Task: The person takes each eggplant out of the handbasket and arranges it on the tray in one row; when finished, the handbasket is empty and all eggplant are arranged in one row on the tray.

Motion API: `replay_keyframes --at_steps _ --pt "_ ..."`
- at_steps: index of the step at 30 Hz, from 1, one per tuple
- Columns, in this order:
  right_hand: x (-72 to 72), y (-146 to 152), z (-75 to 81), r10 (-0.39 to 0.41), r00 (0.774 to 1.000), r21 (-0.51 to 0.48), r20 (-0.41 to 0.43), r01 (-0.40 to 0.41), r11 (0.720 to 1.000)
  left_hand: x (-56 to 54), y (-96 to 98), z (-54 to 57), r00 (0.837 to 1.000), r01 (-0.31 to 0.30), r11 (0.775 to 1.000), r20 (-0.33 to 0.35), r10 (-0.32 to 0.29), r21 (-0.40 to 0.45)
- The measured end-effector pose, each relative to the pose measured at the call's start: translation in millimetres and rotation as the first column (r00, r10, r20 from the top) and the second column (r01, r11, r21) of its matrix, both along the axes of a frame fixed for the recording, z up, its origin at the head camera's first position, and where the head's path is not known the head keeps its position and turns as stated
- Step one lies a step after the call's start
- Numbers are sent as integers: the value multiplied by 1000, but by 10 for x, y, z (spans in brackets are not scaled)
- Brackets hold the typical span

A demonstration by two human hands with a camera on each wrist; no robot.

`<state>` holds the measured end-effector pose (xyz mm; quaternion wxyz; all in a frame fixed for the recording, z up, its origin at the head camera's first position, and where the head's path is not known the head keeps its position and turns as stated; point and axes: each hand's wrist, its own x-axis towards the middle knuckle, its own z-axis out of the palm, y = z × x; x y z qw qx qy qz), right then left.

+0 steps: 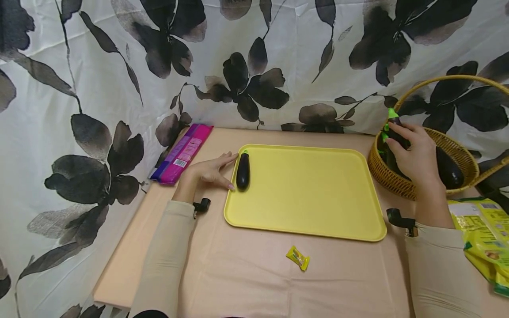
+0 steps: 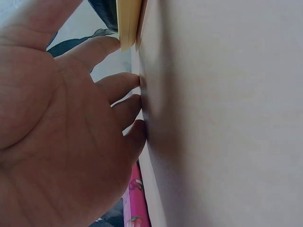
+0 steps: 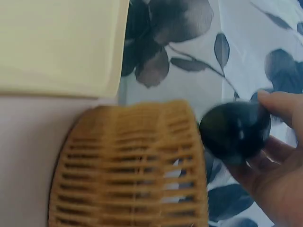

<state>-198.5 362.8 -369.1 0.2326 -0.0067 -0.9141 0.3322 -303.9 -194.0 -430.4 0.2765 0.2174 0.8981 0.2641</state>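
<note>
My right hand grips a dark eggplant at the rim of a wicker basket. Its bright green cap points up past my fingers in the head view. Another eggplant lies inside the basket, partly hidden behind my right wrist. On the left side of a yellow tray rests a third eggplant, lengthwise along the edge. My left hand is spread beside that edge, with fingertips right at the tray's rim, and holds nothing.
A pink and purple packet lies at the table's back left. In front of the tray is a small yellow wrapped candy. A yellow-green bag sits at the right, below the basket. Floral cloth hangs behind the table.
</note>
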Motion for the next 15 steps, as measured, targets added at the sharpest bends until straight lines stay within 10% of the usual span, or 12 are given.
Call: replay_keyframes --at_steps 15 --pt "-67 -564 14 269 954 -45 130 -265 963 28 -12 -1 1000 5 1000 -8 -5 8"
